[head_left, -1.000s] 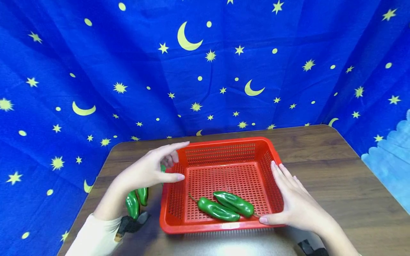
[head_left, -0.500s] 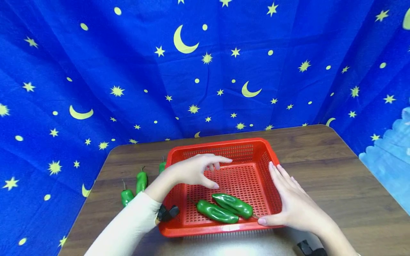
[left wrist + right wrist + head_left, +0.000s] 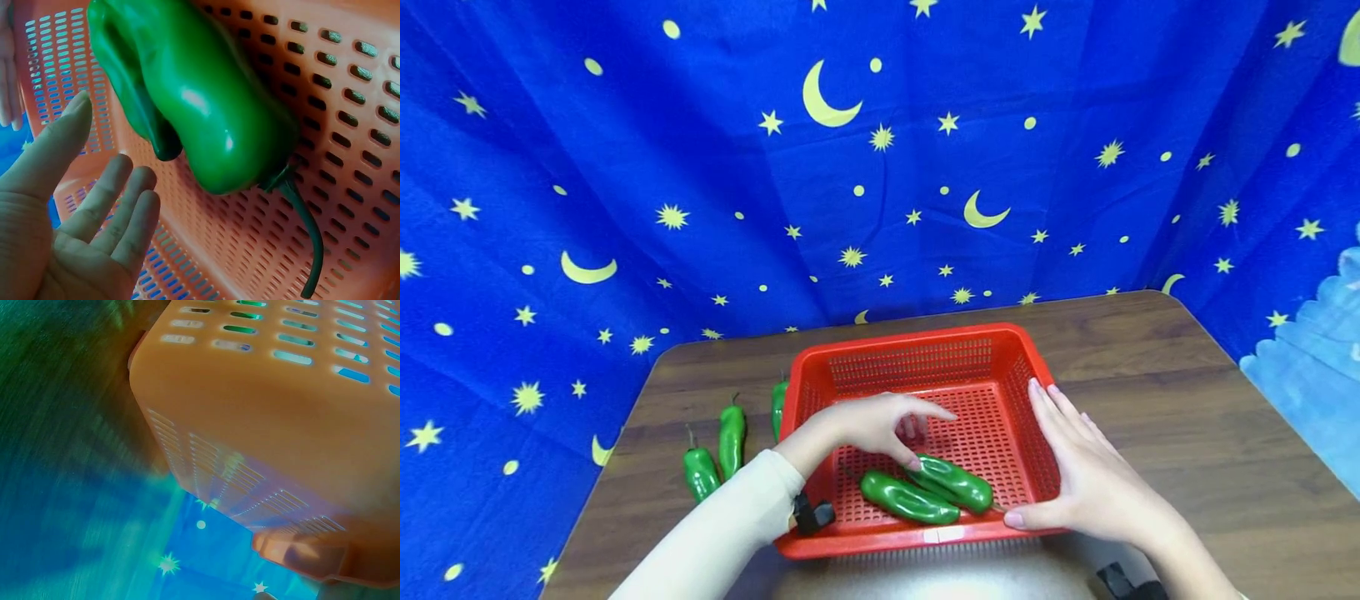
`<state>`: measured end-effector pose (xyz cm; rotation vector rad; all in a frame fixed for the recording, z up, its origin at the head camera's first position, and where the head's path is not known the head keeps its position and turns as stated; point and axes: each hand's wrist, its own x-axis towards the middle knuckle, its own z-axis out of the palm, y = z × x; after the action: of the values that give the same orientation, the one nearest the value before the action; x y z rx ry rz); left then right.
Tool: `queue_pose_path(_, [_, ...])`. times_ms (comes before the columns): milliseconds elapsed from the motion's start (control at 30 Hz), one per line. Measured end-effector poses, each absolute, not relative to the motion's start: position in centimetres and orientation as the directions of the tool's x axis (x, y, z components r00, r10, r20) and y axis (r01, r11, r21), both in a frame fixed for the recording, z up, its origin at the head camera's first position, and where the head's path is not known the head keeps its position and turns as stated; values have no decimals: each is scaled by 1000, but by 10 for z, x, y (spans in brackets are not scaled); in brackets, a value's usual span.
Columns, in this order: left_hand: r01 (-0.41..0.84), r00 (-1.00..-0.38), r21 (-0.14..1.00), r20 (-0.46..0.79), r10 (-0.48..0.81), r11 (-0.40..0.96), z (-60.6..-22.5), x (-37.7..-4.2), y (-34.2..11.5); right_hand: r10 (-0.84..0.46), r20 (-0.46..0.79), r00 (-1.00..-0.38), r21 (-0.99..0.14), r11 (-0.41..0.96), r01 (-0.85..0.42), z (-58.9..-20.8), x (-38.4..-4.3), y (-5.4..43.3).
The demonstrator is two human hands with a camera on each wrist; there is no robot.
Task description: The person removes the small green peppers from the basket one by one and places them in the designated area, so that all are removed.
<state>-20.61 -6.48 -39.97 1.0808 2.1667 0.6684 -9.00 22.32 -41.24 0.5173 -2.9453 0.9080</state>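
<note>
A red perforated basket (image 3: 917,337) stands on the table with two green chili peppers inside: the nearer pepper (image 3: 902,497) and the farther pepper (image 3: 958,482). My left hand (image 3: 880,425) is inside it, fingers forward and apart, the thumb overlapping the farther pepper's tip. In the left wrist view, the left hand (image 3: 94,219) has nothing between thumb and fingers, beside the big stemmed pepper (image 3: 219,112). My right hand (image 3: 1093,475) rests at the front right corner, straight fingers on the right rim, thumb on the front rim. The right wrist view shows the basket's outside wall (image 3: 250,394).
Left of the basket, three more green peppers lie on the wooden table (image 3: 1187,417): a left pepper (image 3: 700,471), a middle pepper (image 3: 732,437) and one pepper (image 3: 778,408) partly behind the basket. A blue star-and-moon curtain (image 3: 917,167) stands behind.
My left hand has moved right from the basket's left rim, then down toward the peppers inside. The table peppers it covered now show. My right hand stays at the corner.
</note>
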Motion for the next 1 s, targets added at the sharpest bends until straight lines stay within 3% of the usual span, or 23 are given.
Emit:
queue_pose_path(333, [638,-338,531,-457,823,557,-404,-199,-57,-311,110,-944,-542,777,-319,-412,-90,223])
queue_pose_path(1000, [757,-291,403,-495,818,514,-407,-186,-40,-313,119,-942,-547,772,-325,-412,-90,224])
